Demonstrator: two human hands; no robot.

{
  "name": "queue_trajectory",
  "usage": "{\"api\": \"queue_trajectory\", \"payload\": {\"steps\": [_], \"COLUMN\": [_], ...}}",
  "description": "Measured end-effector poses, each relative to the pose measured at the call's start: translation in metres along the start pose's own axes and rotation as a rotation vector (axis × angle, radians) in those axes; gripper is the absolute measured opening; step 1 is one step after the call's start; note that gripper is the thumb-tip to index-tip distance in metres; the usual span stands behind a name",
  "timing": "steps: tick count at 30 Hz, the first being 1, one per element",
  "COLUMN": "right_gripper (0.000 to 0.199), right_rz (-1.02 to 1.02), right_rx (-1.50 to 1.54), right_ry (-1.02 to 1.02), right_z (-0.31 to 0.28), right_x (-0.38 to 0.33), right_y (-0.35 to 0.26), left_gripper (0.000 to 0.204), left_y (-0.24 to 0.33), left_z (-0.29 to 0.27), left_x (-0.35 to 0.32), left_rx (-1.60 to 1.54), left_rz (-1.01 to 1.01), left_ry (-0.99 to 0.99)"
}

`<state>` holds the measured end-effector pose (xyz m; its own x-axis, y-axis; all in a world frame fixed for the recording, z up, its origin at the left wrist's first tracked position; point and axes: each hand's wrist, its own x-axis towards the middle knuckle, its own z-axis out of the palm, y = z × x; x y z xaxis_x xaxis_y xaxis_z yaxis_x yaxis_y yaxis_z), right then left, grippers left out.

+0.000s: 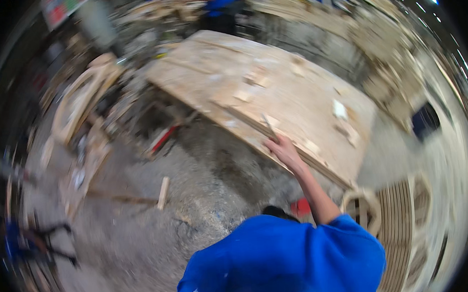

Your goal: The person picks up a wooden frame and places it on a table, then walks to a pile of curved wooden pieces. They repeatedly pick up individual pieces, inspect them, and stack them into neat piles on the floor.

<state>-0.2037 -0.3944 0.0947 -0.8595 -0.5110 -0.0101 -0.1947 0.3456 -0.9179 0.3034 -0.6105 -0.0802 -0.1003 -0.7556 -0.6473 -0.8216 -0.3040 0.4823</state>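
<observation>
I'm at the near edge of the tabletop (309, 101), right hand (283, 150) closed around a slim tool (268, 124) that points away from me, by a long wooden strip (248, 121) along that edge. My left hand's out of sight, fingers I can't tell. A white piece (339, 109) sits near the right edge; beyond it, a dark bin (425, 122), contents too blurred.

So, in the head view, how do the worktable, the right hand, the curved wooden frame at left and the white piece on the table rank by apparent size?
1. Worktable
2. Curved wooden frame
3. Right hand
4. White piece
</observation>
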Motion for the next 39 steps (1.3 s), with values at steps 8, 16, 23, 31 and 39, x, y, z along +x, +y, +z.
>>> {"api": "queue_trajectory", "payload": {"steps": [8,16,23,31,39], "right_gripper": [0.031,0.035,0.044,0.026,0.039], "right_rz": [0.099,0.739,0.651,0.638,0.481], "right_rx": [-0.059,-0.556,-0.183,-0.258,-0.182], "right_ry": [0.663,0.85,0.597,0.532,0.424], "right_z": [-0.134,-0.292,-0.284,-0.278,-0.243], "right_x": [0.035,0.063,0.092,0.1,0.169], "right_y": [0.09,0.15,0.169,0.181,0.092], "left_gripper": [0.017,0.018,0.019,0.02,0.02], "left_y": [0.148,0.233,0.26,0.307,0.289], "left_z": [0.028,0.079,0.058,0.057,0.046], "left_x": [0.077,0.105,0.105,0.111,0.125], "left_rx": [-0.021,0.032,0.226,-0.298,-0.072], "left_rz": [0.164,0.189,0.231,0.114,-0.015], "left_ry": [-0.173,-0.233,-0.04,-0.042,-0.219]}}
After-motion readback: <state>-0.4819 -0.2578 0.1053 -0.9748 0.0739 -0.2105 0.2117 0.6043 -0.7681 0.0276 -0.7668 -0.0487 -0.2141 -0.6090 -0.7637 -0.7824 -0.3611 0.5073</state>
